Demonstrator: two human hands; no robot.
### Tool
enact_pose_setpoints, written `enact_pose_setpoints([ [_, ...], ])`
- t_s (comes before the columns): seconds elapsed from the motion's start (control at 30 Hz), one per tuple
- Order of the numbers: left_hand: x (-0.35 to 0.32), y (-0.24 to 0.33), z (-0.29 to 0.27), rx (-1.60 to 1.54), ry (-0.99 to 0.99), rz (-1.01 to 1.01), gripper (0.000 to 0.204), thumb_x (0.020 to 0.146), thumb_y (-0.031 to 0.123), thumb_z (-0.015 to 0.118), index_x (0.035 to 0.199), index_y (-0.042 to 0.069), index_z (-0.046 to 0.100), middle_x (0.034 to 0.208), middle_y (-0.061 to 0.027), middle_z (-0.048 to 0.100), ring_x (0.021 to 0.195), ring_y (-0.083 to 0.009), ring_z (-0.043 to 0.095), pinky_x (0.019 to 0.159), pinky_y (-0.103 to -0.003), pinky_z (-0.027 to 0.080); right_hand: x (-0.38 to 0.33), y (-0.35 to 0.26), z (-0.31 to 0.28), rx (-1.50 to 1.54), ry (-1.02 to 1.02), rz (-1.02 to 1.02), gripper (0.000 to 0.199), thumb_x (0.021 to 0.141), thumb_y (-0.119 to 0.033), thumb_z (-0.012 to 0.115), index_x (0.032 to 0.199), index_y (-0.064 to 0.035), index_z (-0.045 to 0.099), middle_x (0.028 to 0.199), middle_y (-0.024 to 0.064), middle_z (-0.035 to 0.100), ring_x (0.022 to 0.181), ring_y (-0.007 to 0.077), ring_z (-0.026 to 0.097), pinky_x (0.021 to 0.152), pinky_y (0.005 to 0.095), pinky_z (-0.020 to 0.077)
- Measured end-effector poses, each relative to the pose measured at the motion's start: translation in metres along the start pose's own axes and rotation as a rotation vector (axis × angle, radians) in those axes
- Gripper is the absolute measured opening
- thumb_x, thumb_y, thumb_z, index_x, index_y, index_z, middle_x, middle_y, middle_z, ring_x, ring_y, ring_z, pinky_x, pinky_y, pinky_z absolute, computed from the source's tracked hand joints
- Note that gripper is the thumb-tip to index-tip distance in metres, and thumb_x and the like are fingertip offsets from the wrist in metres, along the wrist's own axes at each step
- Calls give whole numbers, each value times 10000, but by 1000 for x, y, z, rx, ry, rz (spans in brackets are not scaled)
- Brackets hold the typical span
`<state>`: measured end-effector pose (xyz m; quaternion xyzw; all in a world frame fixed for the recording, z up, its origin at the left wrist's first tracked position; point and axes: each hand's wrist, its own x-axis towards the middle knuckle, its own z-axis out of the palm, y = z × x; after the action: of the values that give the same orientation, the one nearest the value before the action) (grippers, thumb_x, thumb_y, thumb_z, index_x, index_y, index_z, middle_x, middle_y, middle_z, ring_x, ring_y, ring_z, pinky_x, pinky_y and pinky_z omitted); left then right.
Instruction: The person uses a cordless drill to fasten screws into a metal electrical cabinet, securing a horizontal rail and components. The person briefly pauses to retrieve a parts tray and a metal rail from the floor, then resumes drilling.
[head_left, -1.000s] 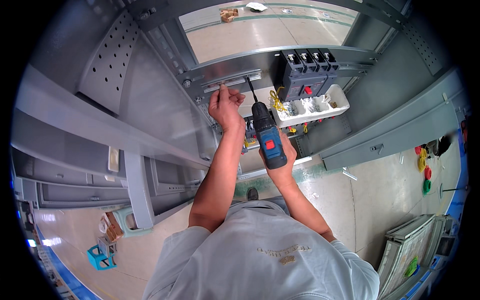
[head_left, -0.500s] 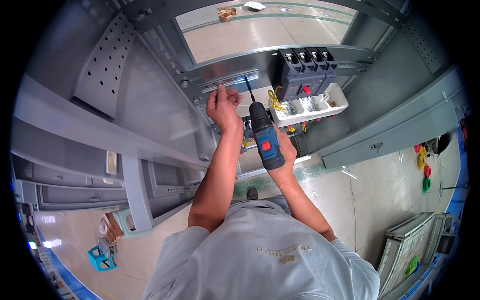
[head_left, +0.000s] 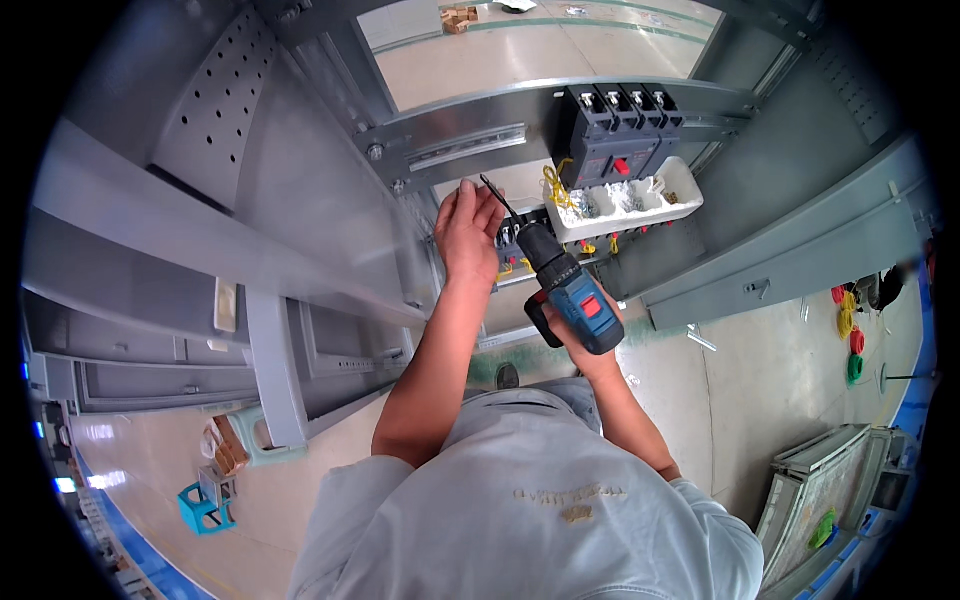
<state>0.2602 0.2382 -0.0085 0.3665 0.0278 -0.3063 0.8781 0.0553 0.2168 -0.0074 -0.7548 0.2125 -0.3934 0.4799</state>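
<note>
My right hand [head_left: 578, 340] grips a blue and black cordless drill [head_left: 588, 308] by its handle. Its long dark bit [head_left: 500, 198] points up and left, with the tip beside the fingers of my left hand [head_left: 467, 238]. Those fingers are curled together below a slotted metal rail [head_left: 468, 147] on a grey crossbar [head_left: 420, 135]; anything small in them is hidden. To the right, a dark grey circuit breaker [head_left: 615, 160] is mounted on the crossbar. Under it, a white foam tray [head_left: 590, 230] holds small metal fasteners, and yellow wire [head_left: 556, 186] hangs by its left end.
Grey cabinet panels [head_left: 330, 215] enclose the left side, and a long grey beam [head_left: 780, 265] runs along the right. Lower down inside are more breakers [head_left: 510, 235] with coloured wires. Coloured wire rolls [head_left: 855, 342] and stacked frames [head_left: 810, 490] lie at the right.
My left hand has come down off the slotted rail. The drill has swung down and right, its bit now away from the rail and tilted toward my left fingers.
</note>
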Motion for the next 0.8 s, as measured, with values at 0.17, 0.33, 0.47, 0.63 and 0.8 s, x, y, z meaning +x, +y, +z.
enact_pose_setpoints([
  [0.17,-8,10,4,-135,-131,-12,239,992,285,605,1100,75,565,1135,-72,656,1100,-187,626,933,-337,511,-9,-1,-1,72,-48,57,311,701,-15,776,984,7,647,935,113,661,777,247,647,743,316,514],
  [0.33,-7,15,1,-113,-160,15,244,995,287,599,1114,78,556,1156,-73,646,1096,-184,623,954,-346,504,-9,-1,4,35,-68,14,307,700,-6,769,979,4,641,938,109,658,787,249,646,740,313,512],
  [0.47,-7,14,0,-109,-197,33,235,999,282,593,1114,80,555,1148,-73,648,1079,-182,625,942,-342,508,-14,1,7,139,-45,127,254,724,-24,768,954,-5,663,892,91,687,780,196,664,743,306,523],
  [0.63,-4,12,0,-127,-215,40,226,1010,274,570,1116,74,561,1141,-72,652,1073,-179,627,939,-339,511,-22,10,17,385,1,369,204,757,-46,764,944,-12,692,829,62,715,769,144,677,740,299,536],
  [0.8,1,11,6,-198,-150,16,241,1015,268,557,1129,55,555,1111,-87,664,1006,-185,653,893,-343,532,-18,11,25,166,-47,181,333,733,-2,754,1057,-1,677,947,114,716,848,197,697,788,313,537],
])
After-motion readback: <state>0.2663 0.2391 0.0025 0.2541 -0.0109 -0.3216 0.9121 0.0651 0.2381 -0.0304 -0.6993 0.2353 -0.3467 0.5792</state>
